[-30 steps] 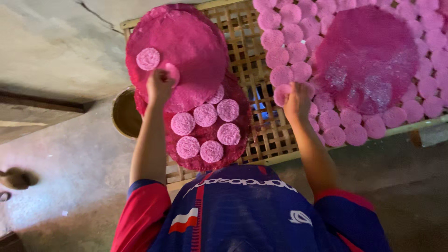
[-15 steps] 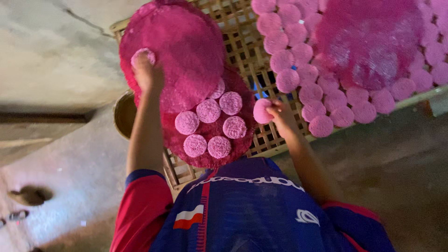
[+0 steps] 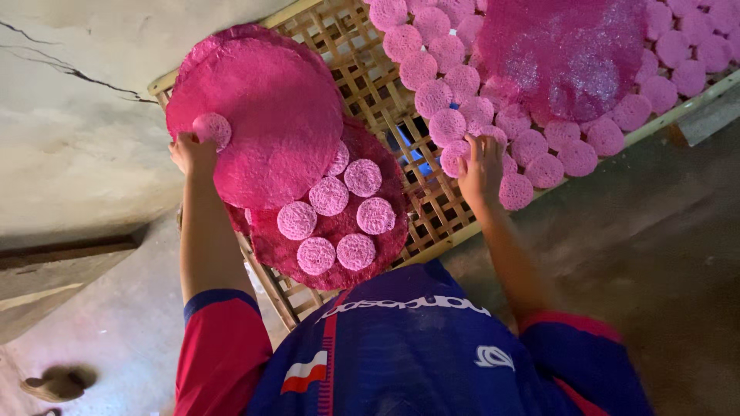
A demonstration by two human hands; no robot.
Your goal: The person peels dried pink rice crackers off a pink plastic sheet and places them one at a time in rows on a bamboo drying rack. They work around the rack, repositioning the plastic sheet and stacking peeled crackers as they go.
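Left hand [image 3: 193, 152]: closed on 1 small pink disc [image 3: 211, 129], held at the edge of the upper large pink round [image 3: 258, 119]. Right hand [image 3: 481, 169]: fingers curled onto a small disc [image 3: 456, 157] at the near edge of the packed rows; whether it is pinched or only pressed down cannot be told.

The upper round overlaps a darker lower round [image 3: 331, 231], which carries 6 small discs [image 3: 330, 196] in a loose cluster. Both rounds lie on the lattice rack [image 3: 385, 100].

Progress, as judged: the right part of the rack is largely filled, small discs [image 3: 447, 54] packed edge to edge around a third large round [image 3: 566, 50]. The middle of the lattice is bare. The 6 discs on the lower round and the 1 in the left hand appear not yet placed in rows.
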